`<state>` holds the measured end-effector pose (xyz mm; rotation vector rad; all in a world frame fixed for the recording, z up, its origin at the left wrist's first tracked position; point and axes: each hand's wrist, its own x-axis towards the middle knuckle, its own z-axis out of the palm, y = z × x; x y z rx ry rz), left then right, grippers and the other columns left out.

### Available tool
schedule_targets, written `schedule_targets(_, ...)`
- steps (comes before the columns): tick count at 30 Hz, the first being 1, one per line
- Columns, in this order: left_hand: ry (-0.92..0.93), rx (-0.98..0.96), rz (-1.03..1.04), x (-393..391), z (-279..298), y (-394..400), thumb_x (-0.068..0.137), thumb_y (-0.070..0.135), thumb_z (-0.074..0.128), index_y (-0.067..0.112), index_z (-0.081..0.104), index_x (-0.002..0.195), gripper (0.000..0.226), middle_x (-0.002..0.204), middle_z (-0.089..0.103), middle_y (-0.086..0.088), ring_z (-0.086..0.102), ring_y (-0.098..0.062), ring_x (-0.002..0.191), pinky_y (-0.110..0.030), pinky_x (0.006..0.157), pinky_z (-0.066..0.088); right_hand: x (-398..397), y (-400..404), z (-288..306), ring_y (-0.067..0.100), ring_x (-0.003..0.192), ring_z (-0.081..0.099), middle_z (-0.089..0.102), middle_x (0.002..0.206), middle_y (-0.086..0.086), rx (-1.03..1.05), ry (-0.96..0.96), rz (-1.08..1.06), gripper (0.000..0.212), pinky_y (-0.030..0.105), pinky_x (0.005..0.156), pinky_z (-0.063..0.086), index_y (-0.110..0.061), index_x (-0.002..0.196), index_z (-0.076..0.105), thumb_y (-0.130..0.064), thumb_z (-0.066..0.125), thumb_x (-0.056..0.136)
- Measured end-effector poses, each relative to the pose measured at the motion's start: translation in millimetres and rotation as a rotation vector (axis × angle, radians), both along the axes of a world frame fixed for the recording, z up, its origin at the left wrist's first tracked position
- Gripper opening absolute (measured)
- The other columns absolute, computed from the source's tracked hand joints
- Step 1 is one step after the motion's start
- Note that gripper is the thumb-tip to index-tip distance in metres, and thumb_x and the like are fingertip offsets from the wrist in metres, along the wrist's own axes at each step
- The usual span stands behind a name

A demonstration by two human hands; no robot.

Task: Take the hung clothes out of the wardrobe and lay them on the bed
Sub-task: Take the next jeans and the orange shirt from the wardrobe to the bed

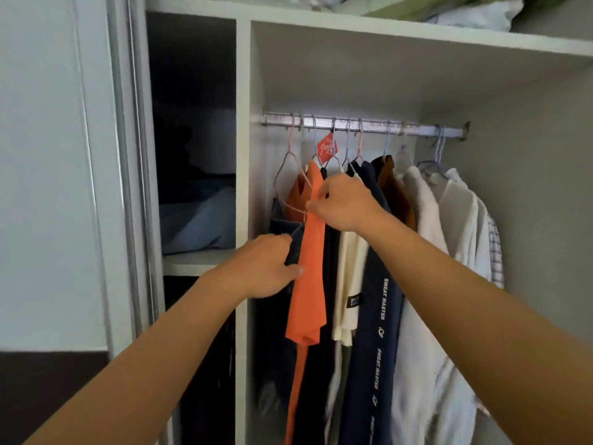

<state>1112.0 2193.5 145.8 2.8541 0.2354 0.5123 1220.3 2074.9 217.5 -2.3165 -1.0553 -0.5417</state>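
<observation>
Several garments hang from a metal rail [369, 125] inside the white wardrobe [244, 155]. At the left end hangs a dark navy garment [279, 316] on a pink wire hanger [290, 175]. My left hand [266, 268] grips a fold of this dark cloth. My right hand [343, 202] pinches the hanger's lower bar, in front of an orange shirt [308, 284]. To the right hang a cream garment [348, 284], a navy one with white lettering [378, 316], a brown one [394, 194] and white shirts [449, 236].
The left compartment holds folded blue cloth [199, 220] on a shelf [192, 261]. Bedding is piled on the top shelf [449, 8]. A sliding door frame [128, 155] stands at the left. An orange tag [326, 148] dangles from the rail.
</observation>
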Motion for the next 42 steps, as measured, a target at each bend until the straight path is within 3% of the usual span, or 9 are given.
schedule_targets(5,-0.039,0.015,-0.079,22.2,-1.3,10.2,0.094,0.038,0.055,0.018,0.055,0.111,0.026,0.096,0.055,0.007,0.057,-0.014,0.087,-0.037,0.081,0.052,19.5,41.6,20.2,0.033,0.079,0.063,0.052,0.076,0.007,0.000,-0.184,-0.136,0.012,0.030,0.056,0.042,-0.010,0.077,0.053,-0.018,0.058,0.084)
schedule_targets(9,-0.026,-0.029,-0.100,32.7,-0.8,11.8,0.094,0.041,0.054,0.019,0.054,0.115,0.030,0.100,0.057,0.007,0.059,-0.013,0.089,-0.037,0.083,0.053,17.5,65.1,32.4,0.037,0.103,0.060,0.058,0.109,0.017,-0.158,-0.256,-0.146,0.019,0.035,0.069,0.042,-0.004,0.108,0.058,-0.003,0.055,0.089)
schedule_targets(17,-0.059,-0.011,-0.061,45.0,-2.2,23.7,0.091,0.046,0.056,0.017,0.054,0.103,0.032,0.096,0.058,0.002,0.058,-0.018,0.087,-0.043,0.080,0.052,37.8,69.6,34.7,0.035,0.105,0.058,0.039,0.146,0.011,-0.403,-0.222,-0.286,0.063,0.040,0.074,0.047,-0.006,0.144,0.035,0.003,0.055,0.084)
schedule_targets(20,-0.046,0.024,-0.047,48.0,-2.2,22.7,0.092,0.049,0.054,0.015,0.051,0.119,0.043,0.107,0.057,0.000,0.058,-0.021,0.098,-0.042,0.086,0.050,47.6,70.7,31.1,0.030,0.089,0.055,0.051,0.132,0.014,-0.467,-0.194,-0.290,0.042,0.037,0.076,0.043,-0.005,0.132,0.047,-0.004,0.051,0.090)
schedule_targets(25,-0.044,0.025,-0.042,50.3,-1.8,23.6,0.093,0.050,0.053,0.012,0.046,0.132,0.055,0.123,0.056,-0.004,0.056,-0.021,0.108,-0.040,0.091,0.049,56.4,74.3,27.8,0.030,0.089,0.060,0.063,0.108,0.014,-0.251,-0.198,-0.293,0.051,0.035,0.070,0.044,-0.003,0.141,0.039,-0.009,0.049,0.092)
schedule_targets(29,-0.070,-0.007,-0.078,48.9,-0.5,24.7,0.093,0.047,0.055,0.014,0.051,0.124,0.045,0.109,0.060,0.000,0.059,-0.017,0.096,-0.040,0.085,0.052,59.1,72.7,26.5,0.026,0.075,0.052,0.048,0.077,0.003,-0.092,-0.221,-0.244,0.040,0.035,0.067,0.045,-0.005,0.132,0.045,-0.011,0.048,0.093)
schedule_targets(34,-0.125,-0.015,-0.100,46.6,0.8,24.5,0.093,0.045,0.055,0.016,0.050,0.121,0.041,0.103,0.060,0.001,0.059,-0.016,0.091,-0.040,0.083,0.053,58.7,67.9,32.6,0.028,0.076,0.052,0.049,0.075,0.005,0.123,-0.185,-0.192,0.009,0.035,0.065,0.045,-0.015,0.092,0.050,-0.009,0.046,0.095)
schedule_targets(38,-0.151,-0.030,-0.098,47.1,1.6,23.1,0.093,0.047,0.054,0.020,0.046,0.128,0.045,0.110,0.061,0.001,0.060,-0.017,0.097,-0.042,0.087,0.052,61.4,68.9,49.0,0.025,0.066,0.050,0.045,0.067,0.003,0.235,-0.037,-0.167,0.031,0.030,0.052,0.036,-0.012,0.065,0.039,-0.010,0.046,0.095)
schedule_targets(42,-0.167,-0.018,-0.068,47.9,1.1,21.1,0.096,0.039,0.050,0.021,0.048,0.119,0.029,0.099,0.059,0.003,0.059,-0.017,0.087,-0.038,0.078,0.052,56.8,66.3,65.3,0.017,0.056,0.043,0.046,0.067,0.002,0.310,0.072,-0.113,0.029,0.026,0.047,0.028,-0.012,0.065,0.040,-0.005,0.046,0.092)
